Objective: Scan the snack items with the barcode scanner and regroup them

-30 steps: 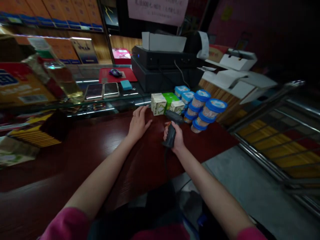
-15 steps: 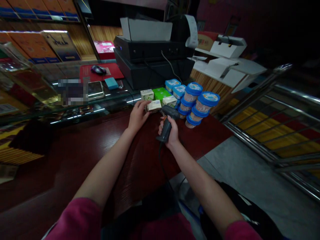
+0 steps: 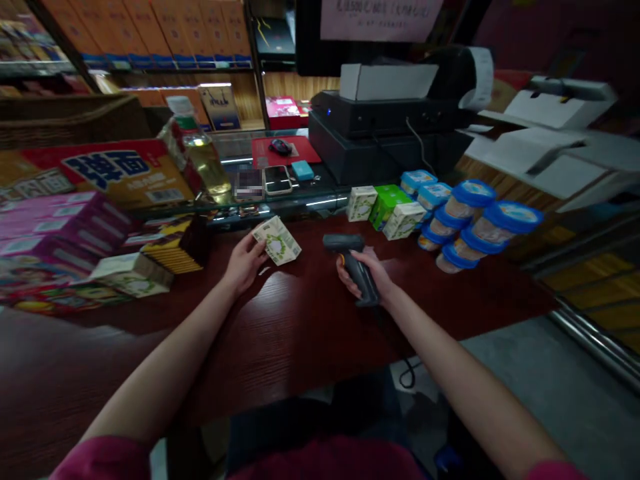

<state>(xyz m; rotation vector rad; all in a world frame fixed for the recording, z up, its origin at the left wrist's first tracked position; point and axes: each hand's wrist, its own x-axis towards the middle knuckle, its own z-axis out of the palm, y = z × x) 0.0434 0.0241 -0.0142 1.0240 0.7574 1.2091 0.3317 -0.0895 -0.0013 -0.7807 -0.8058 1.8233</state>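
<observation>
Counter (image 3: 300,327): dark red wood grain, glossy.
Left hand (image 3: 243,262): fingers grasp the carton (image 3: 278,241) by one end, holding it tilted over the counter.
Right hand (image 3: 374,275): clenched round the scanner (image 3: 344,243) handle, with the head facing the carton.
Carton: small printed card box. It is probably light and stiff but would dent, so grip its flat sides.
Behind: cartons (image 3: 387,210), stacked blue-lidded tubs (image 3: 475,217), black till (image 3: 380,143).
</observation>
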